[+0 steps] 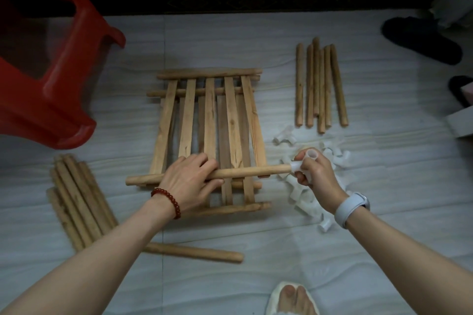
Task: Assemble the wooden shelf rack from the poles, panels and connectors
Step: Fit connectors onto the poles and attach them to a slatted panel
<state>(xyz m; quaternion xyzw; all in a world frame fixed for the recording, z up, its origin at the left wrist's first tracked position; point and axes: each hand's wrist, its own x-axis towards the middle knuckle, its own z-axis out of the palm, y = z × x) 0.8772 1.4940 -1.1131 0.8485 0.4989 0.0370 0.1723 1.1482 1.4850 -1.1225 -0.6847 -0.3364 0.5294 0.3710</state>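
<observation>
Person crouched over the tiled floor, both arms extended. Left hand curled over a wooden pole lying crosswise; grip closed around the pole near its middle, fingers over the top, thumb below. A red bead bracelet sits on that wrist. Right hand grasps a translucent white plastic connector at the pole's right end; the connector's socket sits over the pole tip, a second open socket pointing up between thumb and forefinger. How far the pole is seated cannot be told. A pale watch is on the right wrist. Directly beneath and beyond the left hand lies a stack of slatted wooden panels, slats running away from the person, round rails at both ends; the held pole crosses the near part of the stack. Under and around the right hand, a loose heap of white connectors. Beyond the right hand, a row of short poles laid side by side. Left of the left forearm, a bundle of longer poles; one single pole lies between the two forearms. A red plastic stool stands far left; dark slippers far right.
</observation>
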